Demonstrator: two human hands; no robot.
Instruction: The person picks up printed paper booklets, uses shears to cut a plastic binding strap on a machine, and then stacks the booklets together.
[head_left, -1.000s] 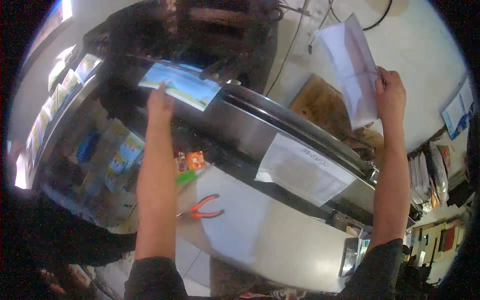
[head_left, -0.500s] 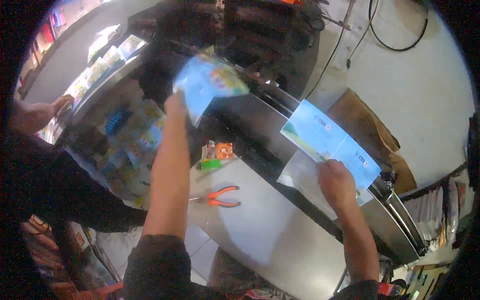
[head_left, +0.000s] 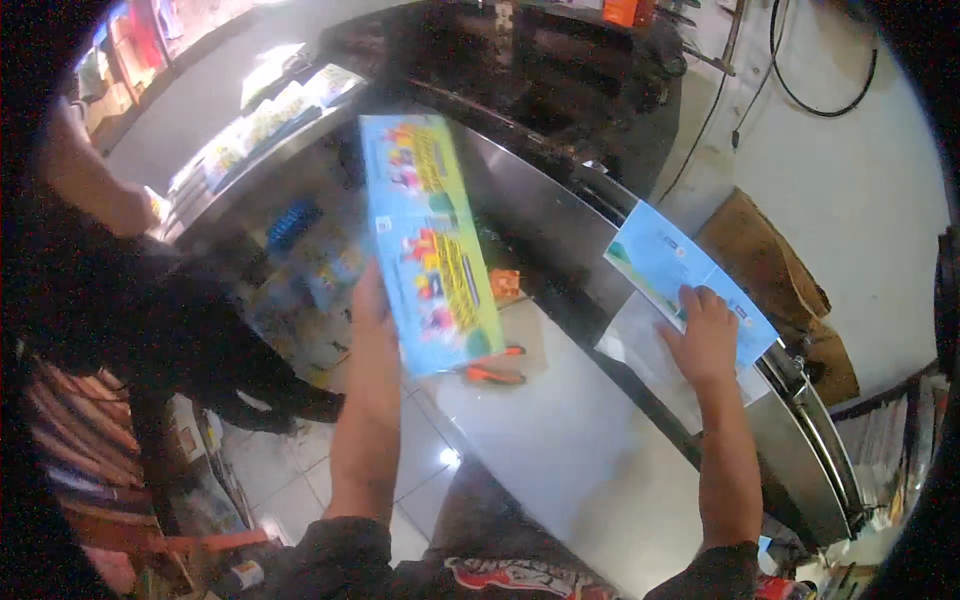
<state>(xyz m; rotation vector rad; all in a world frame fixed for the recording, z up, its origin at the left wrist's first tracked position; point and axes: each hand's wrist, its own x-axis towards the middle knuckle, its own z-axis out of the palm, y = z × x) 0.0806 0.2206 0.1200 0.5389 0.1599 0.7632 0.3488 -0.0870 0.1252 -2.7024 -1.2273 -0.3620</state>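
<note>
My left hand [head_left: 371, 296] grips the edge of a printed cover sheet [head_left: 425, 245], raised with its colourful side of yellow lettering and small pictures showing. Its fingers are partly hidden behind the sheet. My right hand [head_left: 708, 335] lies on a light-blue printed sheet [head_left: 668, 252] at the metal machine's edge, fingers apart and thumb out to the left. Beneath that sheet and beside the thumb is a whitish sheet [head_left: 640, 330]. Orange-handled pliers [head_left: 497, 376] rest on the white tabletop [head_left: 570, 440], partly covered by the raised sheet.
Another person's arm [head_left: 105, 190] reaches in at the left, near a row of printed sheets [head_left: 265, 125] on a ledge. Brown cardboard [head_left: 770, 270] leans behind the machine. A small orange packet [head_left: 505, 283] sits by the tabletop's far end. Stacked papers [head_left: 885, 460] stand at right.
My left hand has brought its sheet nearer and turned it, so the colourful side faces me. My right hand's fingers have spread on the blue sheet. The view has shifted slightly.
</note>
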